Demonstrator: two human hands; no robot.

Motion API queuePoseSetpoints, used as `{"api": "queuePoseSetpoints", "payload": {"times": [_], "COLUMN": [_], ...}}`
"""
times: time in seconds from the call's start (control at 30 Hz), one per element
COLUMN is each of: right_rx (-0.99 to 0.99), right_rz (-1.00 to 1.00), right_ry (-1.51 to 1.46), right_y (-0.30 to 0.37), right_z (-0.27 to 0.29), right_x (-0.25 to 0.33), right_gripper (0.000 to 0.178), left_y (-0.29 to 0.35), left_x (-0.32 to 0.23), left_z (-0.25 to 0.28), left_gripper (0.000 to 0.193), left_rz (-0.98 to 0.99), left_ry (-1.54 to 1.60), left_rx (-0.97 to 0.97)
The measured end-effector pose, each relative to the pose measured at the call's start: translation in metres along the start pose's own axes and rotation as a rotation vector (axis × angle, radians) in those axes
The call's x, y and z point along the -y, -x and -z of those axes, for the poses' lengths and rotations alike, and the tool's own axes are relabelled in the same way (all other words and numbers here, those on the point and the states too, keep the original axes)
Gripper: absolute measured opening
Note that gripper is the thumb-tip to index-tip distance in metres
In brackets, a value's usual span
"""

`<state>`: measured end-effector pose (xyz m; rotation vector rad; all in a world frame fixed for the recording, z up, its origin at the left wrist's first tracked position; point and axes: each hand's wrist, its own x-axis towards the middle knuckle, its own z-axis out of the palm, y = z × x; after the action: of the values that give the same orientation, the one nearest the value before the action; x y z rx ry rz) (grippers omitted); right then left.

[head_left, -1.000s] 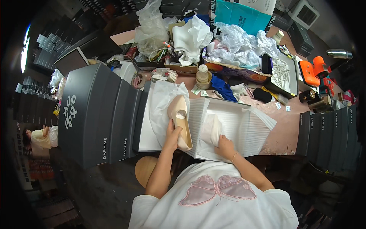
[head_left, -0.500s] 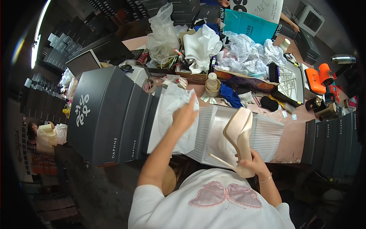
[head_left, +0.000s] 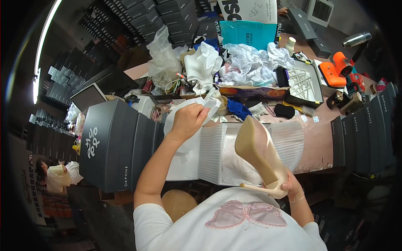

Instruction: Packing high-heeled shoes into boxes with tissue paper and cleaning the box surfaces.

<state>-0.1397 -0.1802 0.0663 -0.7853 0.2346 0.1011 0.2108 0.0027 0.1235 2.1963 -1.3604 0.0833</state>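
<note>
My left hand (head_left: 189,122) is closed on a sheet of white tissue paper (head_left: 212,105), lifting its top edge in a crumpled fold. Below that, the white inside of a box part (head_left: 178,166) lies on the table. In my right hand (head_left: 292,186) is a beige high-heeled pump (head_left: 272,165), gripped around its heel end. Its sole is turned up toward me, toe pointing away and the thin heel to the left. Under the shoe lies an open shoebox lined with white tissue (head_left: 234,161); pleated white packing sheets (head_left: 210,152) spread out on both sides.
Dark shoeboxes (head_left: 109,146) stand upright at the left, with another row (head_left: 362,125) at the right. Across the back are crumpled white paper (head_left: 251,62), a tray of white sticks (head_left: 300,81), a brush (head_left: 305,110), a blue cloth (head_left: 238,109) and an orange device (head_left: 335,71).
My left hand, earlier stretched over the tissue paper with a finger extended, has closed on it and raised it. The pump has tilted, showing more of its sole. The whole view has shifted.
</note>
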Motion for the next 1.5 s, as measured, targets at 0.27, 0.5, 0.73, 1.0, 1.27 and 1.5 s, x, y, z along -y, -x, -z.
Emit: {"api": "queuePoseSetpoints", "payload": {"times": [0.27, 0.5, 0.73, 1.0, 1.27, 1.5], "right_rx": [0.311, 0.474, 0.221, 0.436, 0.561, 0.124], "right_rz": [-0.199, -0.229, -0.212, -0.177, -0.076, -0.215], "right_ry": [-0.161, -0.156, -0.016, 0.083, -0.002, -0.317], "right_y": [-0.054, -0.114, -0.097, -0.098, -0.122, -0.130], "right_z": [-0.019, -0.044, -0.027, -0.015, -0.032, -0.036], "right_x": [0.018, -0.008, -0.016, 0.011, 0.001, -0.021], "right_gripper": [0.091, 0.085, 0.077, 0.083, 0.073, 0.056], "left_y": [0.071, 0.110, 0.115, 0.089, 0.105, 0.091], "left_x": [-0.067, -0.083, -0.041, -0.065, -0.089, -0.084], "left_z": [0.068, 0.117, 0.097, 0.105, 0.134, 0.117], "left_gripper": [0.010, 0.016, 0.039, 0.053, 0.049, 0.055], "left_rz": [0.071, -0.056, 0.044, -0.168, -0.180, -0.228], "left_ry": [0.143, 0.336, -0.296, 0.090, 0.229, 0.052], "left_rx": [0.090, 0.172, 0.022, 0.226, -0.016, -0.027]}}
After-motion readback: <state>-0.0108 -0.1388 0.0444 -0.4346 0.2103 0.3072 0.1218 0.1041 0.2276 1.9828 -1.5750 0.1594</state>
